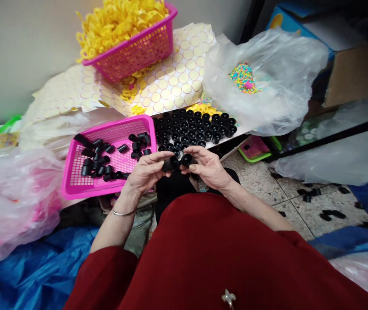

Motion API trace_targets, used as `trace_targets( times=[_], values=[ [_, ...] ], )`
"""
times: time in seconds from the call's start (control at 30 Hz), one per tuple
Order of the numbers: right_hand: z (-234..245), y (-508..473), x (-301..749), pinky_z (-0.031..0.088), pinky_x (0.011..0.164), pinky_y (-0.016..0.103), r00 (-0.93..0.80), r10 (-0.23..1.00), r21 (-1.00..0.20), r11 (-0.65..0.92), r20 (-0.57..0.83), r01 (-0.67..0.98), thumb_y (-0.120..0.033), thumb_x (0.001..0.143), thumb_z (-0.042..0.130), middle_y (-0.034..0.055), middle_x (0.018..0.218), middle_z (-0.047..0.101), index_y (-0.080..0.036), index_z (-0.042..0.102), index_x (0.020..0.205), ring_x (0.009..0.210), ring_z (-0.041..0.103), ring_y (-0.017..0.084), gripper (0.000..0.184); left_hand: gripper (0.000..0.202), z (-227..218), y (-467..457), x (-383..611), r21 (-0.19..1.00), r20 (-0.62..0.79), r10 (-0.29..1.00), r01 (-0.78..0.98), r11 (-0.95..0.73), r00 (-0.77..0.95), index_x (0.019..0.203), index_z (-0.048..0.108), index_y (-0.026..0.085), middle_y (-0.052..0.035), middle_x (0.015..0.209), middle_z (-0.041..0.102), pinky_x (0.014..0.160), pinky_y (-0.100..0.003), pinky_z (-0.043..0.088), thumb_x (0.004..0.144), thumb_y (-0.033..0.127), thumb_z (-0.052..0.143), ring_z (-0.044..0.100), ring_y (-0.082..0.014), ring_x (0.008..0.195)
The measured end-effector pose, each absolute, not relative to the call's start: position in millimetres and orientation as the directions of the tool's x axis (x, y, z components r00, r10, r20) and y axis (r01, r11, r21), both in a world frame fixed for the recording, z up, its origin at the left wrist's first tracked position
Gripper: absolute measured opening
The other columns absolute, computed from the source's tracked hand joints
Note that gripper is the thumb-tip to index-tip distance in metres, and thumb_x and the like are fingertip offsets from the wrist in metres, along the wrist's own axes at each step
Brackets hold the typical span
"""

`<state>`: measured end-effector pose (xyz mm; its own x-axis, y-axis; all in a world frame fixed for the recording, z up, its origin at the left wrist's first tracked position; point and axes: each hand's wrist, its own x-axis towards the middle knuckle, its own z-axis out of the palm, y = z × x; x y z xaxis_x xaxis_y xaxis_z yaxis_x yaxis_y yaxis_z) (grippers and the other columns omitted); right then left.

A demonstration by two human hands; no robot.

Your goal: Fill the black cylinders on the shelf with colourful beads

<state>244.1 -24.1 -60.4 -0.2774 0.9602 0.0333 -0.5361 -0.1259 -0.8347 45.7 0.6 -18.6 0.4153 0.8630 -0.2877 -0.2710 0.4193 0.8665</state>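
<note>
**Head view: both hands meet at the midline, above the lap.** The left hand [147, 172] is curled, its thumb and fingers closed on a short black tube [170, 164] held roughly sideways. The right hand [208, 167] is likewise half closed, pinching a second black tube [186, 160] whose open mouth faces the camera. The two tubes touch. Fingertip grips leave the ends of each piece free and in sight, which probably explains the hold.

The pink tray [113, 131] lies just beside the left hand. In it, loose tubes [97, 165] lie on their sides in no order, within easy reach. Just behind the hands, upright tubes [197, 127] stand mouth-up in close rows, apparently so that the openings remain accessible and the pieces countable.

Farther back, a pink basket [145, 51] heaped with yellow rings [119, 21] rests tilted on sheets of round stickers [177, 82]. A clear plastic bag [268, 99] holds coloured beads [244, 77]. A few black pieces [328, 214] lie scattered on the floor [268, 185].
</note>
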Motion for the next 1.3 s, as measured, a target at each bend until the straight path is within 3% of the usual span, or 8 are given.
trace_targets(
  times=[0.13,0.27,0.43,0.63,0.77,0.93,1.1,1.3],
  values=[
    [-59.5,-26.5,249.9,0.052,0.095,0.036,-0.29,0.938,-0.962,0.118,0.189,-0.245,-0.031,0.076,0.078,0.0031,0.11,0.062,-0.026,0.066,0.115,0.106,0.059,0.017,0.041,0.041,-21.2,-13.6,48.7,0.885,-0.304,0.869,-0.221,0.409,0.389,0.102,0.072,0.019,-0.0043,0.095,0.072,0.063,-0.022,0.054,0.064,0.024,0.085,0.067,-0.0141,0.08],
    [-55.9,-26.6,250.3,0.048,0.096,0.037,-0.313,0.902,-0.954,0.298,0.296,-0.043,-0.029,0.075,0.078,0.0038,0.104,0.064,-0.025,0.069,0.107,0.101,0.059,0.019,0.034,0.049,-25.1,-25.1,53.0,0.901,-0.294,0.871,-0.191,0.39,0.393,0.107,0.067,0.02,-0.0014,0.09,0.069,0.072,-0.023,0.054,0.061,0.019,0.087,0.065,-0.0139,0.085],
    [-66.7,-30.6,233.2,0.05,0.089,0.036,-0.063,0.982,-0.953,0.157,0.179,-0.258,-0.039,0.063,0.086,0.0012,0.095,0.068,-0.025,0.069,0.093,0.092,0.062,0.019,0.037,0.045,-36.9,-29.0,62.5,0.92,-0.158,0.951,-0.31,0.24,0.267,0.094,0.069,0.018,-0.0017,0.089,0.068,0.082,-0.027,0.052,0.055,0.023,0.091,0.064,-0.0135,0.086],
    [-67.7,-32.7,220.1,0.051,0.087,0.037,0.036,0.997,-0.925,0.076,0.067,-0.372,-0.031,0.055,0.089,-0.0004,0.086,0.069,-0.025,0.069,0.081,0.085,0.062,0.019,0.035,0.029,-42.4,-33.1,72.5,0.97,-0.008,0.986,-0.24,0.049,0.169,0.085,0.077,0.022,-0.0059,0.094,0.066,0.085,-0.032,0.051,0.06,0.03,0.088,0.062,-0.0182,0.094],
    [-61.5,-29.5,223.1,0.052,0.088,0.036,0.042,0.998,-0.916,0.06,0.047,-0.396,-0.03,0.058,0.087,-0.0011,0.084,0.069,-0.025,0.071,0.081,0.084,0.064,0.018,0.029,0.02,-29.0,-29.4,58.4,0.998,0.067,0.977,-0.031,-0.062,0.202,0.087,0.078,0.023,-0.0084,0.099,0.067,0.081,-0.033,0.052,0.069,0.032,0.082,0.062,-0.0195,0.094],
    [-60.7,-32.8,234.1,0.059,0.067,0.035,-0.115,0.988,-0.865,-0.144,-0.1,-0.481,-0.03,0.058,0.087,0.0017,0.083,0.07,-0.022,0.069,0.087,0.078,0.071,0.021,0.035,0.012,-14.5,13.6,-14.0,0.857,0.252,0.961,0.486,-0.169,-0.11,0.081,0.076,0.02,-0.0051,0.089,0.071,0.089,-0.033,0.049,0.073,0.029,0.074,0.063,-0.0193,0.088],
    [-70.5,-41.8,237.7,0.053,0.046,0.024,-0.255,0.918,-0.794,-0.392,-0.305,-0.464,-0.025,0.058,0.087,-0.001,0.074,0.068,-0.02,0.065,0.089,0.065,0.072,0.02,0.038,0.027,-35.5,57.3,-75.4,0.576,-0.142,0.984,0.799,0.171,-0.108,0.09,0.075,0.012,-0.009,0.093,0.074,0.092,-0.036,0.049,0.067,0.018,0.064,0.066,-0.0252,0.092],
    [-79.0,-42.7,237.3,0.056,0.053,0.024,-0.316,0.879,-0.767,-0.469,-0.357,-0.439,-0.019,0.054,0.088,0.002,0.074,0.074,-0.018,0.068,0.091,0.064,0.07,0.016,0.042,0.043,-52.2,65.4,-70.3,0.435,-0.201,0.977,0.9,0.024,0.071,0.1,0.075,0.012,-0.0116,0.102,0.073,0.098,-0.038,0.048,0.062,0.016,0.057,0.064,-0.0298,0.102]
  ],
)
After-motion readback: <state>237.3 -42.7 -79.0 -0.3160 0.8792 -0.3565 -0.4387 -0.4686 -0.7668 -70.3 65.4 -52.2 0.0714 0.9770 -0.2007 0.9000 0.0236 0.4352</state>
